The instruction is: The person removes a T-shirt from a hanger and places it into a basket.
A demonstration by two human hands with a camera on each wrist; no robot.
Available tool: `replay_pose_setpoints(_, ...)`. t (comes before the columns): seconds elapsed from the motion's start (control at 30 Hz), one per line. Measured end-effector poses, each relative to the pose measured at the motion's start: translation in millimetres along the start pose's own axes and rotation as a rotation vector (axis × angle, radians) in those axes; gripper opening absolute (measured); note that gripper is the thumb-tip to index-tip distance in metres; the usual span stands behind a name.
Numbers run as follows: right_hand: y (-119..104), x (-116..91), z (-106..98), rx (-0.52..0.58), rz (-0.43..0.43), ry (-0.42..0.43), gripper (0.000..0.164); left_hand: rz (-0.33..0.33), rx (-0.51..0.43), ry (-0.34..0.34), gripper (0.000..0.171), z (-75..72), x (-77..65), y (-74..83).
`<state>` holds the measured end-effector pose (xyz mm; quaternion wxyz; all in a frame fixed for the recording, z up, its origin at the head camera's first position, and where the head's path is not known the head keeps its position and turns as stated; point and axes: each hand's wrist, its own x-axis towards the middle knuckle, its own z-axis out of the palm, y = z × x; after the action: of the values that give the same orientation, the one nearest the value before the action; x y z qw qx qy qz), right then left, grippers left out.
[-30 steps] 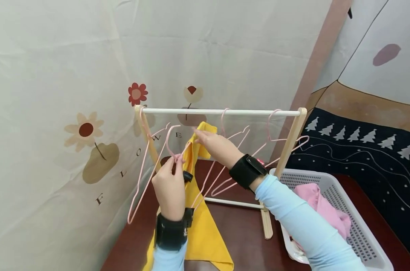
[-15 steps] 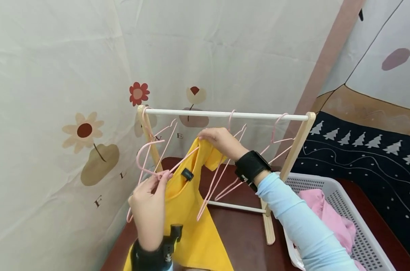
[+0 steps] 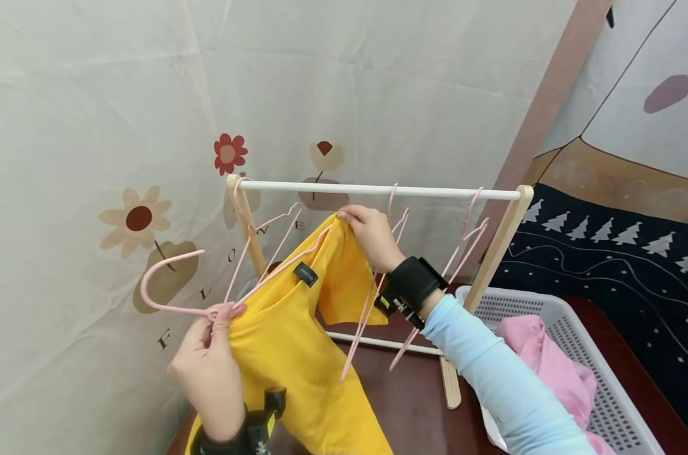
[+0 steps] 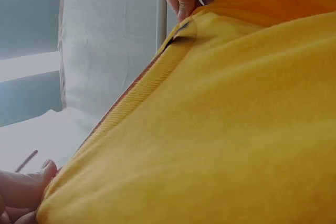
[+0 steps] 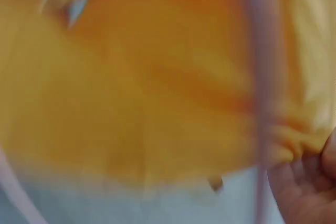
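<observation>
A yellow T-shirt (image 3: 298, 354) hangs stretched between the two hands, a dark label (image 3: 305, 273) showing at its neck. My left hand (image 3: 210, 363) pinches a pink hanger (image 3: 176, 309) just below its hook, which points up and left. One arm of that hanger runs through the neck opening toward the right shoulder. My right hand (image 3: 372, 237) pinches the shirt at that shoulder. In the left wrist view the ribbed collar (image 4: 131, 103) slants up from the left thumb to the right fingers. Blurred yellow cloth fills most of the right wrist view, with the right fingertips at its edge.
Behind the shirt stands a wooden rack with a white rail (image 3: 321, 188). Several pink hangers hang on it, one close by the right wrist (image 3: 372, 303). At the right, a grey basket (image 3: 623, 385) holds pink cloth (image 3: 549, 366). A patterned backdrop (image 3: 93, 126) rises behind.
My left hand has moved left and down with the hanger, tilting its hook leftward. My right hand, first at the shirt's shoulder with fingers extended, now pinches it. The neck opening and label came into view.
</observation>
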<state>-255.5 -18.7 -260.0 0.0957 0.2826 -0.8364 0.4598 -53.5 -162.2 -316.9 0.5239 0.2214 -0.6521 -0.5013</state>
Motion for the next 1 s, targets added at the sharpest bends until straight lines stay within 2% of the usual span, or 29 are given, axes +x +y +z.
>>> replay_pose_setpoints(0.2,-11.8,-8.0,-4.8,0.463,0.26,-0.039,0.031,-0.027,-0.012,0.026,0.024,-1.9,1.5,-3.6)
replay_pose_setpoints(0.3,-14.5,-8.3,-6.0,0.64,0.374,-0.028,0.034,-0.038,-0.023,0.026,0.024,-1.5,0.4,-3.8)
replay_pose_setpoints(0.4,-16.1,-7.6,-5.8,0.763,0.456,-0.019,0.036,-0.047,-0.029,0.032,0.024,0.3,1.1,-5.2)
replay_pose_setpoints(0.53,-13.8,-8.1,-5.3,0.837,0.515,-0.001,0.038,-0.056,-0.04,0.027,0.026,5.5,2.3,-7.9)
replay_pose_setpoints(0.63,-6.9,-12.4,-4.6,0.794,0.51,0.014,0.037,-0.068,-0.039,0.012,0.027,11.3,2.0,-8.9)
replay_pose_setpoints(0.7,-1.1,-17.2,-1.8,0.711,0.494,-0.027,0.035,-0.074,-0.046,0.006,0.027,16.4,1.6,-8.3)
replay_pose_setpoints(0.77,4.3,-23.2,2.7,0.569,0.46,-0.115,0.033,-0.051,-0.008,0.014,0.027,22.9,0.6,-6.6)
replay_pose_setpoints(0.87,11.0,-32.3,10.5,0.3,0.37,-0.264,0.028,0.056,0.078,0.016,0.023,36.1,-2.0,-2.6)
replay_pose_setpoints(0.93,12.2,-37.6,14.7,0.092,0.275,-0.314,0.028,0.134,0.133,0.01,0.021,44.6,-3.8,-0.4)
replay_pose_setpoints(1.0,9.6,-42.5,17.6,-0.062,0.202,-0.319,0.032,0.187,0.145,-0.006,0.019,51.4,-5.3,1.5)
